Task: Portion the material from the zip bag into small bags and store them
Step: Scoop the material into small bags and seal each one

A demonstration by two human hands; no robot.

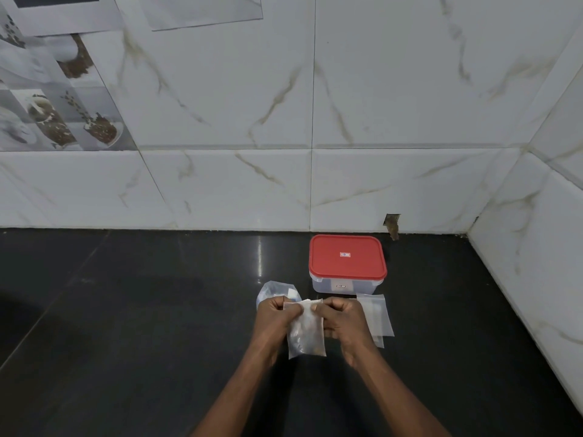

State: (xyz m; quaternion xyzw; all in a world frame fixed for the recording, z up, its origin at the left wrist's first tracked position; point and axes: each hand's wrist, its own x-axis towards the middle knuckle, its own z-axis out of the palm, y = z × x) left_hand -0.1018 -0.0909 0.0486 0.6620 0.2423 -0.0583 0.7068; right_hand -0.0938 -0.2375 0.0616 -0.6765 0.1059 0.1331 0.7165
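Observation:
A small clear plastic bag (306, 335) with a little brownish material inside hangs between both hands over the black counter. My left hand (273, 320) pinches its top edge at the left, and my right hand (344, 323) pinches the same edge at the right. Behind my left hand lies a larger clear zip bag (273, 290), partly hidden. A few empty small bags (377, 313) lie flat to the right of my right hand. A clear storage box with a red lid (347, 258) stands closed just behind the hands.
The black counter (142, 310) runs to a white marble-tiled wall (220, 190) at the back and another wall (536, 247) on the right, forming a corner. A small chipped hole (392, 225) shows at the wall base behind the box.

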